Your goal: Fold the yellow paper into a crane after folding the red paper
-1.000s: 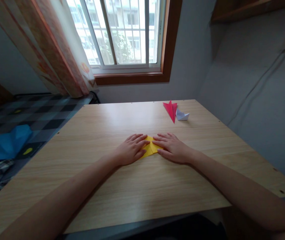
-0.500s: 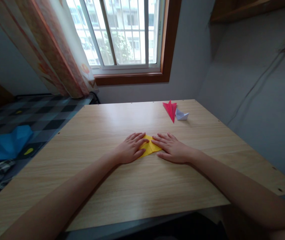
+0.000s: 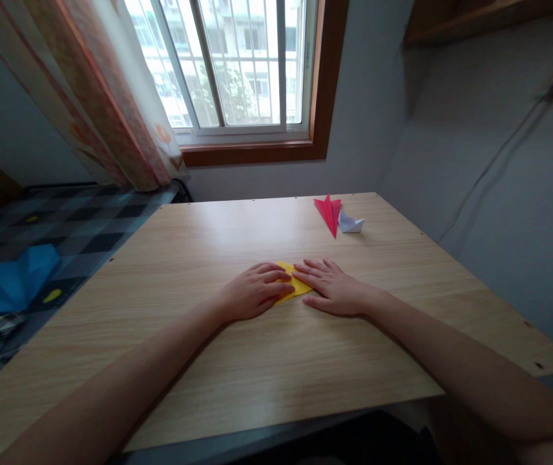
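Observation:
A folded piece of yellow paper (image 3: 300, 287) lies on the wooden table (image 3: 257, 361), partly covered by both hands. Over its left part is my left hand (image 3: 254, 290), its fingers drawn together and curved, the thumb close beneath the index finger on the paper. My right hand (image 3: 332, 289) rests flat on the paper's right part, fingers stretched out and thumb apart. The paper's outer corners are hidden under the hands.
Farther back on the table are a pink paper plane (image 3: 329, 214) and a small white paper boat (image 3: 351, 223). On the left, blue folded paper (image 3: 12, 278) lies on a checked bed (image 3: 97, 216). A window (image 3: 238, 71) and wall stand beyond.
My left hand's fingers and thumb have come closer together and slid slightly right over the yellow paper, covering more of it. My right hand stays in nearly the same place.

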A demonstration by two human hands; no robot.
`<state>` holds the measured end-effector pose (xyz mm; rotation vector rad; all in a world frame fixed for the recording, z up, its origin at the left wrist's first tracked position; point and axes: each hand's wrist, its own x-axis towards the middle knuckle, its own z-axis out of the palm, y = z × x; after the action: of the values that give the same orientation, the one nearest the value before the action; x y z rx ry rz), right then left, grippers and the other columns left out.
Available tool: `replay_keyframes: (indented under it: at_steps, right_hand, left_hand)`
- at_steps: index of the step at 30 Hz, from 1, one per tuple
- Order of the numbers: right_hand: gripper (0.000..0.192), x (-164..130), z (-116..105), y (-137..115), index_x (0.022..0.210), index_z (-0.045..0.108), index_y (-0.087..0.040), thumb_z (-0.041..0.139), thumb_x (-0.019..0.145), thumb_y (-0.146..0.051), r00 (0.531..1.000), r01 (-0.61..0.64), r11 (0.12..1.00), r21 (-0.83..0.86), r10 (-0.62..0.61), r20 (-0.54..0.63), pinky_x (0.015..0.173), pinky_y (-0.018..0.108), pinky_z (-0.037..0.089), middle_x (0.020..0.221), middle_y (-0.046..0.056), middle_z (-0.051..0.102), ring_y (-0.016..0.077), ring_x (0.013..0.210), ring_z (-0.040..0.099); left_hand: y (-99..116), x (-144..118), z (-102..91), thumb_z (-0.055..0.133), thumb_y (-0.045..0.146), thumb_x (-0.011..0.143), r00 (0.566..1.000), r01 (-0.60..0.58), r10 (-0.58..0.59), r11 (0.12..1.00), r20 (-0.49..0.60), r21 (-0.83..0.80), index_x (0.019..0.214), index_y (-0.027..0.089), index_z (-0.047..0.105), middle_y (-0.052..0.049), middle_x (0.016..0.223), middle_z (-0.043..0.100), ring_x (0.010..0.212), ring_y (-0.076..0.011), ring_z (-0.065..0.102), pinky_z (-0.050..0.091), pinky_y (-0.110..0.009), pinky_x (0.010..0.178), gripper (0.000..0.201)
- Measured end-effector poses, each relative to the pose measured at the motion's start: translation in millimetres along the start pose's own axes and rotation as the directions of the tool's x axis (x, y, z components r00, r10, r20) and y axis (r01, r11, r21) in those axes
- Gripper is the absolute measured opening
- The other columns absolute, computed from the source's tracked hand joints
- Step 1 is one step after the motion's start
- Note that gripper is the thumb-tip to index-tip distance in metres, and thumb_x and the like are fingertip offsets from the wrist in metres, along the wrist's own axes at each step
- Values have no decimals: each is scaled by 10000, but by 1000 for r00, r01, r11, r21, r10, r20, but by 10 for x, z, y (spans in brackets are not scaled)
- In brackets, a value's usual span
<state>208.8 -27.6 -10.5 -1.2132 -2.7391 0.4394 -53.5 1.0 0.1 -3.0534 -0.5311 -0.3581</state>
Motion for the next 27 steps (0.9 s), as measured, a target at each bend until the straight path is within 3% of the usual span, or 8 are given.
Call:
replay_keyframes:
  at_steps: [6, 27]
  right_hand:
    - [651, -6, 1, 4, 1555, 278, -259, 370, 988, -566, 1000, 6, 1000, 6, -6, -18, 1215, 568, 88, 1623, 62, 244, 285, 1512, 173]
    - [617, -44, -53, -10, 1522, 367, -262, 384, 983, -561, 998, -5, 998, -63, 1, -66, 1200, 592, 115, 1589, 74, 341, 302, 1493, 232]
  left_hand:
    - [22, 6, -36, 460, 217, 972, 1000, -16, 16, 999, -2, -44, 1246, 265, 656, -48, 1247, 682, 1203, -225, 581, 440, -400, 1084, 340]
    - [-71, -44, -28, 440, 191, 981, 998, 60, -60, 996, 5, -67, 1250, 268, 666, -27, 1276, 682, 1204, -180, 617, 457, -360, 1099, 360]
